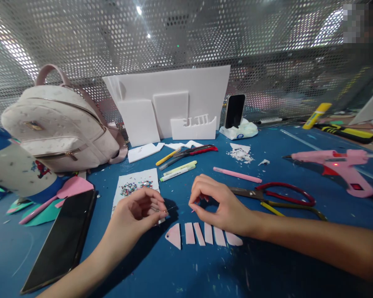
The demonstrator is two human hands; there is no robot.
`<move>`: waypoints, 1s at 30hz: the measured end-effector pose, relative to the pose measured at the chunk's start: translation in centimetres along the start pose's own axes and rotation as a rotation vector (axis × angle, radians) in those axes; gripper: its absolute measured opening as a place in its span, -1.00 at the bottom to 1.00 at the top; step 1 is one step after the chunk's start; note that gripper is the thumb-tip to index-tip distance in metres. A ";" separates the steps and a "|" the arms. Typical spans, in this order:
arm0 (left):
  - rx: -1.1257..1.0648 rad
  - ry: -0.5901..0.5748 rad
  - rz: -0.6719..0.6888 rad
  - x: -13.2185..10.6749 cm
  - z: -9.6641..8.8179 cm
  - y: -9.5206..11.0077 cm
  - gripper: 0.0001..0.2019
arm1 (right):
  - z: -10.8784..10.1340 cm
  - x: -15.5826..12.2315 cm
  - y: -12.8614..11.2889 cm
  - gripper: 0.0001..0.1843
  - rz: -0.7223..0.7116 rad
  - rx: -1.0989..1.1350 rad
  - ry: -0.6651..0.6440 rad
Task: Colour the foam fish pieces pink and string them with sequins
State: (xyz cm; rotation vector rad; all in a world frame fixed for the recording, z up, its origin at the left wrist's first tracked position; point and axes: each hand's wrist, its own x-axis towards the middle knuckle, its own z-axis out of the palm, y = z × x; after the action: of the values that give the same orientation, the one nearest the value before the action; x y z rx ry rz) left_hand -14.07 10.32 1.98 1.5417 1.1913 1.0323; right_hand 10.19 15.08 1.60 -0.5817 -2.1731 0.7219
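Note:
My left hand (139,211) hovers above the table with curled fingers. Its thumb closes toward the fingertips, and whatever sits between them is too small to name. A bit of white shows just below that thumb. In a tight pinch, my right hand (216,205) has a tiny pink tip (192,210) poking out under its fingers; the rest of it is hidden. Below the hands lie pink fish-shaped foam pieces in a row: a head piece (174,236) with a small hole, several strips (189,234), and a rounded end piece (233,239), partly beside my right wrist.
Sequins (133,187) lie on a white sheet (154,176) behind my left hand. Scissors (255,193) and a pink glue gun (332,159) are at right. A dark phone (60,242) and a backpack (59,128) are at left. White foam boards (139,120) stand behind.

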 end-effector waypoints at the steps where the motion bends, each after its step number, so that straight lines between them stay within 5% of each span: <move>1: 0.021 -0.002 0.011 0.0 0.0 0.0 -0.85 | 0.0 0.0 0.0 -0.88 -0.001 -0.001 0.001; 6: 0.258 0.037 0.137 0.4 -1.1 0.4 -0.91 | 0.0 0.0 0.1 -0.89 0.013 0.008 -0.006; 13: 0.676 0.212 0.235 2.5 -6.8 0.5 -0.83 | 0.0 -0.1 0.2 -0.89 0.023 0.018 -0.010; 30: 0.937 -0.029 0.168 4.0 -10.2 -2.3 -0.82 | 0.0 -0.1 0.2 -0.89 0.021 0.016 -0.002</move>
State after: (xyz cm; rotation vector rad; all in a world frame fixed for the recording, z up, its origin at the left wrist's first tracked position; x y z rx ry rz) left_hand -23.57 16.14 2.55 2.3841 1.6630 0.5396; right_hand 10.31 15.13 1.43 -0.5969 -2.1644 0.7511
